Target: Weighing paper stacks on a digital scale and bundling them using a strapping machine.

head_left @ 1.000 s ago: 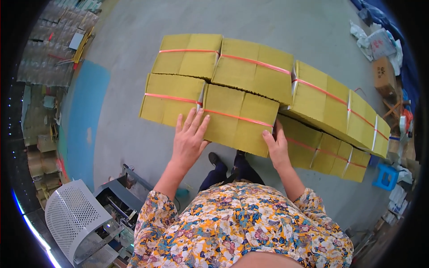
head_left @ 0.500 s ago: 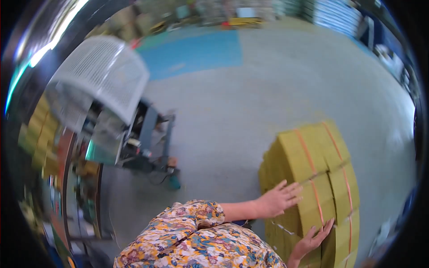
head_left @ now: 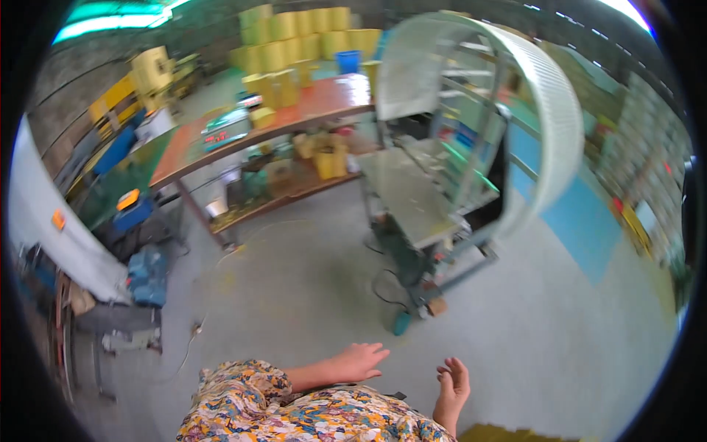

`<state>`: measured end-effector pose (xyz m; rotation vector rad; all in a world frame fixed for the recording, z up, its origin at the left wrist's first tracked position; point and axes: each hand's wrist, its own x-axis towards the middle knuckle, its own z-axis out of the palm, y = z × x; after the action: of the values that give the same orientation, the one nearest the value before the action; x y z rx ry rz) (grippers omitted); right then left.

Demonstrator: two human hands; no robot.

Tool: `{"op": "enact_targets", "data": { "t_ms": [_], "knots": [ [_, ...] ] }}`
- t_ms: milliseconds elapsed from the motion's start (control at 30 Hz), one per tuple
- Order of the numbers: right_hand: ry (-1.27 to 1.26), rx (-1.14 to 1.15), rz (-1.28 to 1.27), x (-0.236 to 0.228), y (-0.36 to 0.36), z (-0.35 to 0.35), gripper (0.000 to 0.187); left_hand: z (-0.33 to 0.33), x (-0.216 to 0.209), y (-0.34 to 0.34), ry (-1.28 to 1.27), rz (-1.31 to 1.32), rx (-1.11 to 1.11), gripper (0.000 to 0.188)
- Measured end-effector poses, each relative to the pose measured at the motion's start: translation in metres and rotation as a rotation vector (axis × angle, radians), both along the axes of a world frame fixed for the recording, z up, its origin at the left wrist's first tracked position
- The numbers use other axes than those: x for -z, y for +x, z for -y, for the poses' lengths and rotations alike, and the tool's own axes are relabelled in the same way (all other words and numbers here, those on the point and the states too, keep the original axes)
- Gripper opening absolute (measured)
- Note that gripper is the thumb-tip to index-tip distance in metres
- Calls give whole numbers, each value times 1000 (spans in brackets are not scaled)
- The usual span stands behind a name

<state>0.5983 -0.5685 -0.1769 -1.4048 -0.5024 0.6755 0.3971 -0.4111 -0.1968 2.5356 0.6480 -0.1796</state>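
Yellow bundle just below hands

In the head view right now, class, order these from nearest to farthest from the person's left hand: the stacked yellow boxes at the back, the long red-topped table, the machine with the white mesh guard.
1. The machine with the white mesh guard, on the floor just beyond the left hand, slightly right.
2. The long red-topped table, farther back, to the left.
3. The stacked yellow boxes, at the far wall.
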Motion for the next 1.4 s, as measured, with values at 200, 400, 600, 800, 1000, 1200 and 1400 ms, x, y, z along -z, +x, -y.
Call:
{"op": "enact_targets", "data": {
  "t_ms": [200, 400, 600, 800, 1000, 1200, 1400],
  "knots": [
    [-49, -663, 22, -2, -67, -189, 33, -81, -1, -80, -108, 23, -357, 59],
    [-102, -942, 30, 36, -87, -331, 33, -179, 37, -114, -108, 162, -553, 57],
    [-167, -1125, 393, 15, -107, -495, 27, -284, 4, -157, -23, 218, -821, 57],
    [-155, -1359, 403, 10, -158, -644, 29, -378, -6, -205, -81, 235, -1034, 55],
    [-132, -1437, 351, 30, -258, -761, 31, -509, -5, -303, 41, 283, -1150, 53],
    [-10, -1408, 368, 18, -356, -885, 30, -701, -64, -398, 319, 376, -1148, 51],
    [-11, -1399, 445, -21, -405, -1036, 28, -884, -110, -459, 117, 784, -1226, 38]
  ]
}}
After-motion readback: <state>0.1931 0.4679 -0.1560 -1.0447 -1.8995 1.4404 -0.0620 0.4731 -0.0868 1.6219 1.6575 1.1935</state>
